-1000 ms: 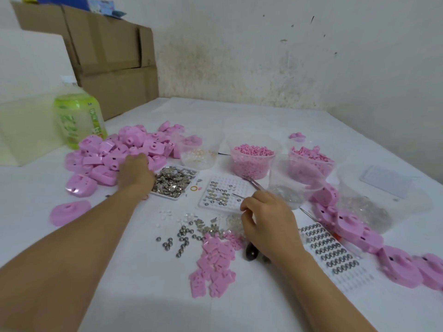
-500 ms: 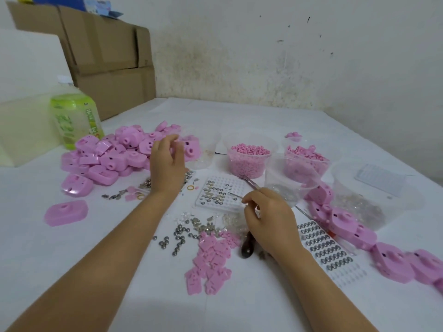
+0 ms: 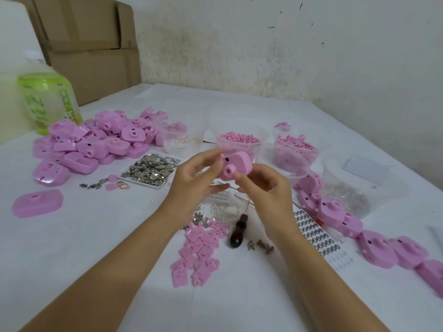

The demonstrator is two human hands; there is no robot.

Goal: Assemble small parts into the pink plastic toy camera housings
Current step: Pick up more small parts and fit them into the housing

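Both hands hold one pink camera housing (image 3: 237, 165) up above the table's middle, its round lens stub facing me. My left hand (image 3: 194, 182) grips its left side with fingers curled over the top. My right hand (image 3: 262, 188) pinches the lens stub from below with thumb and fingers. A heap of pink housings (image 3: 96, 142) lies at the back left. A row of housings (image 3: 340, 219) runs along the right. Small flat pink plates (image 3: 196, 252) and metal bits lie in front of my wrists.
A tray of metal pieces (image 3: 151, 170) sits left of my hands. Clear tubs of pink parts (image 3: 239, 140) (image 3: 297, 149) stand behind. A dark-handled awl (image 3: 237, 232), a spring sheet (image 3: 314, 233), a green bottle (image 3: 45, 104) and cardboard boxes (image 3: 91, 51) are around.
My left hand took a housing from the back-left heap and carried it to the middle. My right hand left the tool on the table and rose to take the housing.
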